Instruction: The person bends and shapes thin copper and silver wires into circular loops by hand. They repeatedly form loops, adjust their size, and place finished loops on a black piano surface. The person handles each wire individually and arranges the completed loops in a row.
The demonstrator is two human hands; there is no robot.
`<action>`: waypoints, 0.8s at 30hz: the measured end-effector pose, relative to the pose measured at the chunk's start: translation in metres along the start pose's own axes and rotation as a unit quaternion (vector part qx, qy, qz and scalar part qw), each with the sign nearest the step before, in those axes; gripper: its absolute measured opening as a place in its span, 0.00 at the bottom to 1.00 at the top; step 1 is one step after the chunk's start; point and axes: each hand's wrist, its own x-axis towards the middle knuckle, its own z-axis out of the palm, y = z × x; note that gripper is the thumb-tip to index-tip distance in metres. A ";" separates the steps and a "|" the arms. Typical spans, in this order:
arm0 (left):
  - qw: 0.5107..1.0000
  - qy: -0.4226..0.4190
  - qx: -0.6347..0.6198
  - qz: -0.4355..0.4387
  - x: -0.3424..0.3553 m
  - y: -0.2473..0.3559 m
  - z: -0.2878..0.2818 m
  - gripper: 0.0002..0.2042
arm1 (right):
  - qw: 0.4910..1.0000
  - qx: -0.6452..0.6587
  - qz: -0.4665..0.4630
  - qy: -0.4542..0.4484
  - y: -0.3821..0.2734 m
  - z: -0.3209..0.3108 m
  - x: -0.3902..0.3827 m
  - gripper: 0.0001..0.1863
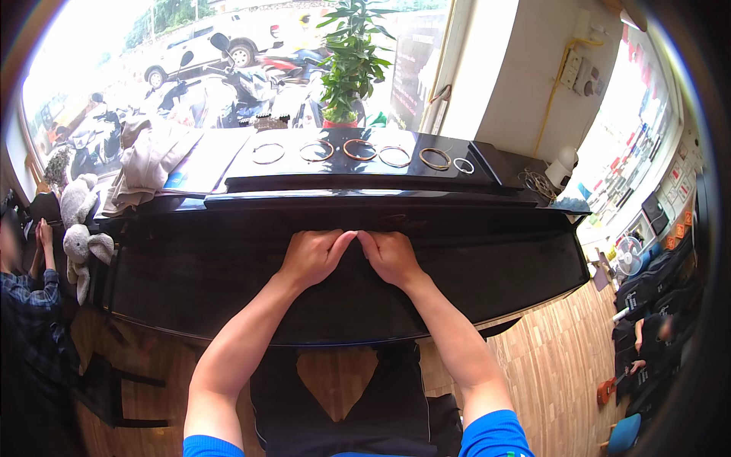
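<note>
In front of me is a black upright piano (190, 282), its front dark and glossy. Both arms reach to its middle. My left hand (314, 254) and my right hand (391, 257) sit side by side, backs toward me, at the piano's front. Their thumbs point inward, and the tips meet or nearly meet. The other fingers bend away out of sight, so I cannot see if they hold anything. Beyond the hands, several thin wire coils (317, 151) lie in a row on the piano top, some copper-coloured, some paler.
Grey cloth (152, 156) and papers lie on the piano top's left. A grey plush toy (82, 236) hangs at the left end. A potted plant (352, 76) stands by the window. Left is a seated person (34, 305); right are another person (651, 335) and a ukulele-like instrument (606, 391).
</note>
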 end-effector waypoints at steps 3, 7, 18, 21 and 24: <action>1.000 -0.019 0.015 -0.008 0.000 0.000 -0.002 0.18 | 1.000 0.003 0.000 0.002 0.001 0.000 0.000 0.20; 1.000 -0.006 0.007 0.004 0.000 -0.001 0.000 0.18 | 1.000 0.006 0.008 0.001 -0.002 -0.001 0.000 0.20; 1.000 -0.017 0.007 -0.007 0.000 0.001 -0.001 0.19 | 1.000 -0.007 0.009 -0.010 0.003 0.001 0.000 0.20; 1.000 -0.002 0.002 -0.002 -0.001 0.001 0.000 0.20 | 1.000 0.004 0.003 -0.004 -0.001 0.000 0.000 0.19; 1.000 -0.014 0.015 0.016 -0.001 0.002 0.003 0.19 | 1.000 0.003 0.003 -0.005 0.000 -0.001 0.000 0.19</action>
